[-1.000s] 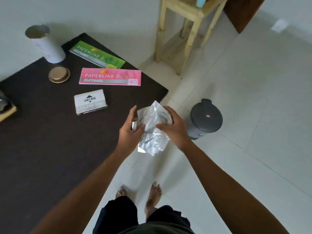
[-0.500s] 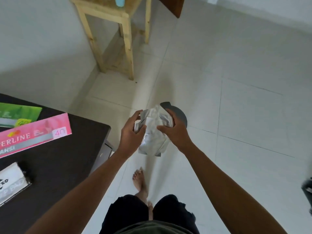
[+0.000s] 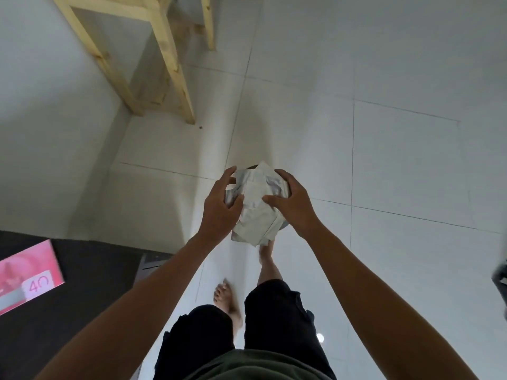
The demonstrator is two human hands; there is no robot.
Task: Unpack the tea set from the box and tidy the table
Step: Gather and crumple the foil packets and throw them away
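So a crumpled silvery wrapper [image 3: 259,207] is being gripped from both sides, with the left hand [image 3: 219,209] curled round its left edge and the right hand [image 3: 293,204] clamped over its right, fingers of both clenching on the foil, probably so it's being squashed into a smaller wad for throwing out. Just beyond and under the fingers a dark rounded thing is being mostly hidden by the wad, maybe a bin, can't really tell. Off to the left of the fingers the dark table [image 3: 82,270] with a pink packet [image 3: 27,275] is being left behind, and farther out beyond the fingertips a wooden stool [image 3: 170,64] is being seen against the wall.
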